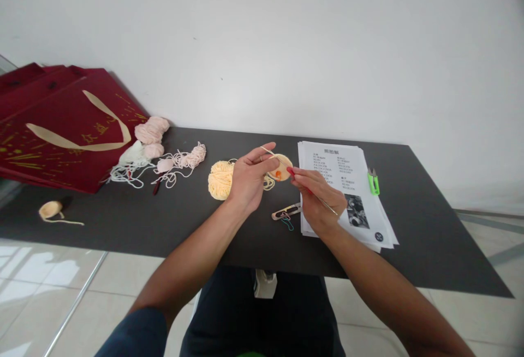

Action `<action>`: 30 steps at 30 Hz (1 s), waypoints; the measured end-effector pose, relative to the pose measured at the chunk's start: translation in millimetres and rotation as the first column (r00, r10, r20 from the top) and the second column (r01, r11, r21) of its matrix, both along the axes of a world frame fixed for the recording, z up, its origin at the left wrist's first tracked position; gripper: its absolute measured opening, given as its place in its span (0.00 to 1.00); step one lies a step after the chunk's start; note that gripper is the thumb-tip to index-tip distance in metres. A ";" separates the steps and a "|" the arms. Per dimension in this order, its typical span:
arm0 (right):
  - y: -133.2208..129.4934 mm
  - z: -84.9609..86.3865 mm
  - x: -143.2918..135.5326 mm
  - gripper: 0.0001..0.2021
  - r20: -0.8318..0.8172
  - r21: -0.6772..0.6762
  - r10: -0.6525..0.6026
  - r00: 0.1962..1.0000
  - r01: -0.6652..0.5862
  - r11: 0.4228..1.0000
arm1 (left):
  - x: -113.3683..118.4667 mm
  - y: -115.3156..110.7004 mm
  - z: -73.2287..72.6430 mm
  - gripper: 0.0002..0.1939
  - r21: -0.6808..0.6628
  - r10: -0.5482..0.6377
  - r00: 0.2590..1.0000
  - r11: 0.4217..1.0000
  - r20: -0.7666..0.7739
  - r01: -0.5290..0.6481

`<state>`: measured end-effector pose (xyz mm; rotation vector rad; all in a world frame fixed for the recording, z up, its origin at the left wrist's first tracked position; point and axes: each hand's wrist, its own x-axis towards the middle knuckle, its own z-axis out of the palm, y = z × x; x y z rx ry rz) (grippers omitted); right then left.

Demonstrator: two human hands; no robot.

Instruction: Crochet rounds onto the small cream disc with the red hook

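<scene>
My left hand (pixel 251 177) pinches a round, pale yellow crochet piece (pixel 282 165), with a strand of yarn running over its raised forefinger. An orange stitch marker (pixel 279 174) shows on the piece. In my right hand (pixel 319 196) is a crochet hook (pixel 327 207), its red part at the edge of the piece and its metal shaft sticking out behind the hand. Whether the hook's tip is inside a stitch, I cannot tell. Just left of my left hand lies a yellow ball of yarn (pixel 220 180), partly hidden by that hand.
Printed sheets (pixel 339 152) lie under and beside my right hand, with green thread snips (pixel 373 182) on their edge. Another pair of snips (pixel 286 211) lies nearer. Pink yarn (pixel 192 156), white yarn (pixel 133 155), red paper bags (pixel 73 128) and a small yellow crochet piece (pixel 51 209) are at left.
</scene>
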<state>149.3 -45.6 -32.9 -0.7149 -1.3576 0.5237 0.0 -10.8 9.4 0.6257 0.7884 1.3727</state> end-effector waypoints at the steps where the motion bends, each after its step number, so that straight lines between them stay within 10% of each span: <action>1: 0.1 0.2 0.0 0.16 0.005 0.007 0.008 1.000 -0.008 1.000 | -1.2 0.4 1.1 0.26 -0.016 -0.039 0.999 0.999 0.027 0.039; 10: 16.8 10.6 9.7 0.06 -0.266 -0.166 0.103 0.958 -0.151 0.975 | -3.7 0.2 2.2 0.26 0.053 -0.070 0.992 0.996 -0.102 0.076; 24: 3.8 25.1 12.7 0.06 -0.081 -0.020 -0.030 0.996 0.028 0.999 | 0.5 -4.4 -7.8 0.18 0.280 0.240 0.821 0.955 -0.518 -0.102; 30: 11.5 27.4 17.0 0.06 -0.278 -0.115 0.063 0.958 -0.099 0.988 | -3.2 -1.4 -7.2 0.18 0.229 0.126 0.896 0.973 -0.425 -0.029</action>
